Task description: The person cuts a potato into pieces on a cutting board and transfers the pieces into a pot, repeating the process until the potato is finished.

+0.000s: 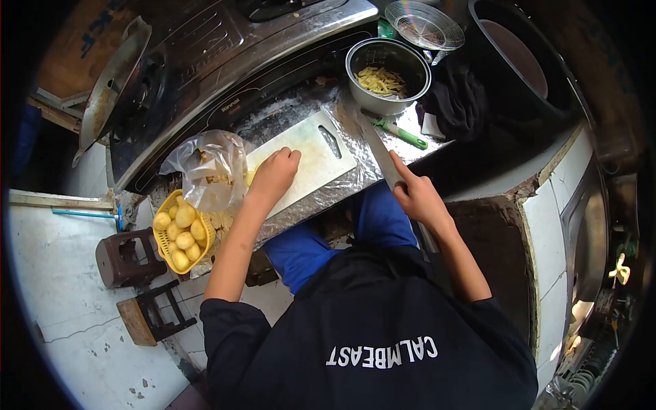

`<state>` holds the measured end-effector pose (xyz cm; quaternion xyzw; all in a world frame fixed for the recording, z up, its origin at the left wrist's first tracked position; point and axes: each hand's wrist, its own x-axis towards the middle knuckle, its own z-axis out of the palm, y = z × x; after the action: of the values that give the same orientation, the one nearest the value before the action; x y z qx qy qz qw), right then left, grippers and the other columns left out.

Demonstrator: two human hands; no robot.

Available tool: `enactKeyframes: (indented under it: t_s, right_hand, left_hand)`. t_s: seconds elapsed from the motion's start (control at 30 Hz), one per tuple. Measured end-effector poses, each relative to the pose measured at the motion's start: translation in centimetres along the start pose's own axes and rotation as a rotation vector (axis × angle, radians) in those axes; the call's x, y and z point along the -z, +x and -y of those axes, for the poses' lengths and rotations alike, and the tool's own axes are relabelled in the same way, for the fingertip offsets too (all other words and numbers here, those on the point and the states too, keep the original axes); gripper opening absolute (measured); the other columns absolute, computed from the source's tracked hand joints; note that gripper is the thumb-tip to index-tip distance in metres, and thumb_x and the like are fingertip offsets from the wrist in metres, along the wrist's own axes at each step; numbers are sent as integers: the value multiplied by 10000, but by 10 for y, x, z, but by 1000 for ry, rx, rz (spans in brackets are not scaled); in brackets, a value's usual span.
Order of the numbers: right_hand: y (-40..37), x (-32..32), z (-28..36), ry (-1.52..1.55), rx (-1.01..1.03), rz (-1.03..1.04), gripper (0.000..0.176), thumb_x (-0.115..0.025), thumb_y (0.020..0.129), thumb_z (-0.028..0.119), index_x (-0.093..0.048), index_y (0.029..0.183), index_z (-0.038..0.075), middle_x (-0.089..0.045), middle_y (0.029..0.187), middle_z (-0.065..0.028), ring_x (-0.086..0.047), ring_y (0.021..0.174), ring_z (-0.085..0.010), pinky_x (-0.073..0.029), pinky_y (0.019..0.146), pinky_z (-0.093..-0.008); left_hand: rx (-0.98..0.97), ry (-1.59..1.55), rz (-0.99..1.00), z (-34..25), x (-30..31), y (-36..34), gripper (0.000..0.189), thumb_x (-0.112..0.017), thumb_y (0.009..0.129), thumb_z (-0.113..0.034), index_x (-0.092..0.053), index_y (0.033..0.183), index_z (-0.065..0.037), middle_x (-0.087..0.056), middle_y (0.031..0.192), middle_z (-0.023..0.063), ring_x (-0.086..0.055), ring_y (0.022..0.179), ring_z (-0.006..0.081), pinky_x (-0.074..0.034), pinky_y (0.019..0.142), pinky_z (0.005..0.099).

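Observation:
My right hand (420, 197) grips a large knife (378, 147) with a broad blade that points up and left past the right end of the board. On the left part of the white cutting board (318, 160) rests my left hand (275, 174), its fingers curled down; what they hold, if anything, is hidden. A pale yellow piece, apparently potato (251, 177), shows at that hand's left edge. Behind the board stands a metal pot (388, 104) with cut potato strips (381, 81) in it. A green-handled peeler (403, 134) lies between pot and knife.
Peeled potatoes (184, 216) fill a yellow basket (162, 249) at the left, beside a clear plastic bag (213, 167) with brownish scraps. A stove (205, 75) runs behind. Dark cloth (459, 99) and a wire strainer (425, 24) are at the back right. Stools (126, 260) stand lower left.

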<state>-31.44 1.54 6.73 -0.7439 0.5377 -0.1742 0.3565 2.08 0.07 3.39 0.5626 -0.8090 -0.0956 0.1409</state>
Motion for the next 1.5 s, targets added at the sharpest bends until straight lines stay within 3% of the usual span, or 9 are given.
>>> enactKeyframes:
  t_s: [0.27, 0.37, 0.47, 0.6, 0.77, 0.87, 0.93, 1.17, 1.5]
  right_hand:
    - [-16, 10, -20, 66, -90, -26, 748, -563, 857, 90, -345, 1566, 176, -613, 723, -319, -640, 697, -485, -500, 731, -522]
    - [-19, 10, -22, 80, -109, -12, 753, -558, 857, 88, -334, 1570, 178, -617, 733, -320, -640, 697, -486, -500, 734, -524]
    - [-20, 11, -22, 75, -94, 18, 754, -554, 858, 85, -328, 1572, 174, -619, 735, -319, -640, 694, -485, -500, 733, -526]
    - [-20, 15, -19, 66, -68, 23, 751, -553, 858, 81, -331, 1569, 175, -621, 738, -317, -639, 696, -483, -497, 729, -528]
    - [-25, 14, -19, 79, -87, 17, 761, -559, 860, 80, -316, 1574, 181, -617, 730, -315, -638, 685, -479, -495, 720, -531]
    - [-33, 12, -20, 80, -75, 3, 762, -561, 863, 82, -311, 1575, 186, -614, 724, -315, -636, 678, -479, -494, 711, -533]
    - [-40, 14, -17, 101, -104, -2, 753, -558, 868, 87, -317, 1573, 193, -612, 718, -320, -637, 672, -480, -496, 705, -532]
    - [-55, 20, -20, 126, -190, -32, 746, -548, 871, 98, -320, 1574, 198, -608, 698, -320, -646, 652, -464, -506, 697, -526]
    - [-53, 20, -20, 122, -188, -22, 747, -550, 874, 98, -312, 1576, 188, -613, 701, -314, -644, 644, -462, -504, 688, -529]
  left_hand:
    - [180, -226, -236, -12, -11, -3, 66, -670, 814, 1, -679, 879, 11, -680, 859, 221, -681, 786, 386, -555, 715, 447]
    - [277, -272, -240, -11, -15, -4, 118, -720, 798, -41, -717, 906, 7, -709, 857, 188, -699, 738, 296, -556, 697, 357]
    - [295, -258, -164, -18, -8, 3, 114, -694, 789, -7, -705, 901, 13, -701, 849, 209, -691, 772, 366, -552, 705, 414]
    - [245, -205, -123, -18, -4, 14, 117, -703, 778, -22, -712, 889, 14, -712, 838, 203, -707, 761, 335, -557, 704, 388]
    - [318, -603, -105, -46, 33, 83, 143, -761, 865, -112, -711, 861, 23, -664, 718, 16, -570, 642, 56, -472, 600, 233]
    - [136, -792, -123, -73, 57, 162, 216, -740, 887, -108, -755, 1061, 19, -703, 752, 40, -600, 620, 69, -496, 587, 249]
    - [88, -474, -106, -88, 66, 208, 311, -691, 925, -134, -716, 1214, -20, -743, 813, 97, -676, 670, 121, -565, 648, 269]
    - [-100, 24, -60, -86, 50, 271, 220, -686, 929, -161, -764, 1073, -15, -731, 804, 126, -711, 735, 158, -569, 661, 308]
    - [-37, -187, -80, -82, 29, 298, 234, -712, 896, -170, -768, 1078, -34, -742, 838, 190, -739, 723, 269, -572, 746, 383]
